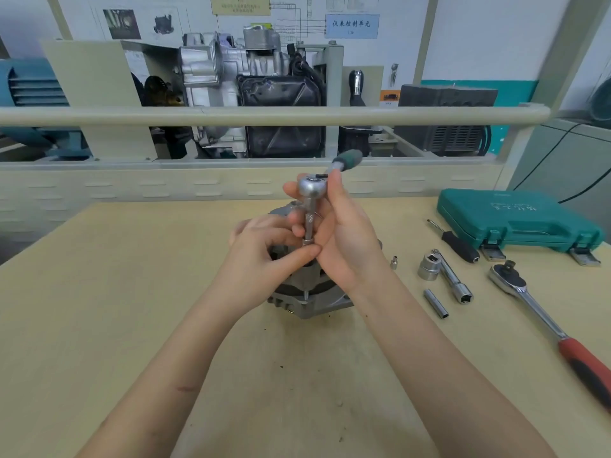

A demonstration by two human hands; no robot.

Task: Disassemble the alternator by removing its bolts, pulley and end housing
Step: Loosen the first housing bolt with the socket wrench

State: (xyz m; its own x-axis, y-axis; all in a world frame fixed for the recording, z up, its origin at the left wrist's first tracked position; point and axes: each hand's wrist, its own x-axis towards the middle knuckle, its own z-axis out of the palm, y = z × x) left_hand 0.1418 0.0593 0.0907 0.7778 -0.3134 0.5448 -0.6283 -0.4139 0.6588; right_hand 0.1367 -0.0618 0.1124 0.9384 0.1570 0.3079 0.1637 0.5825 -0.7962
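I see the alternator (307, 292) standing mid-table, directly under both hands; right hand (347, 239) wraps the small ratchet (310, 190) above it; left hand (264, 246) pinches the extension's lower tip (307, 241); loose sockets (429, 267) lie right of the alternator.

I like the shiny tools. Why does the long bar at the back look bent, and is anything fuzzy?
In the head view, the wide lens bows the rail and stretches the arms at the edges; the green handle of the small ratchet is blurred; the big ratchet shows bright glare; shadows on the table are soft and faint.
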